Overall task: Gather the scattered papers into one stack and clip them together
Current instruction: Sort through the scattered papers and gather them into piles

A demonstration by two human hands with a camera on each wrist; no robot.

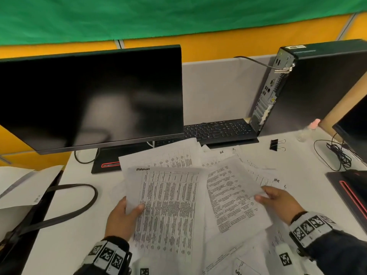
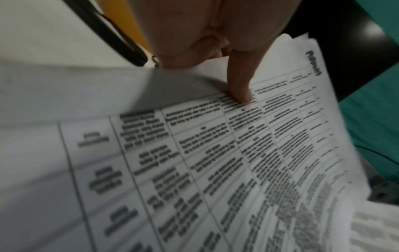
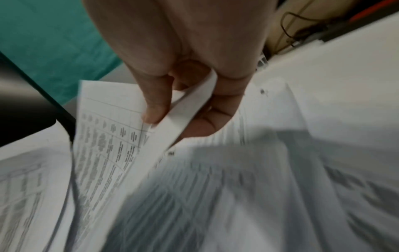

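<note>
Printed sheets with tables lie scattered over the white desk (image 1: 79,225). My left hand (image 1: 124,214) holds a lifted sheaf of papers (image 1: 168,207) by its left edge, thumb on top; the left wrist view shows the thumb (image 2: 240,85) pressing the top page (image 2: 215,162). My right hand (image 1: 277,199) pinches another sheet (image 1: 232,197) at its right edge; in the right wrist view that sheet (image 3: 112,145) is caught between thumb (image 3: 154,109) and fingers. More loose papers (image 1: 172,153) lie behind and below. A black binder clip (image 1: 275,144) sits at the back right.
A dark monitor (image 1: 89,100) stands at the back left, a keyboard (image 1: 216,130) behind the papers, a computer tower (image 1: 297,86) at right. A bag with a black strap (image 1: 65,213) is at left. A cable coil (image 1: 337,153) and a dark device (image 1: 351,193) lie right.
</note>
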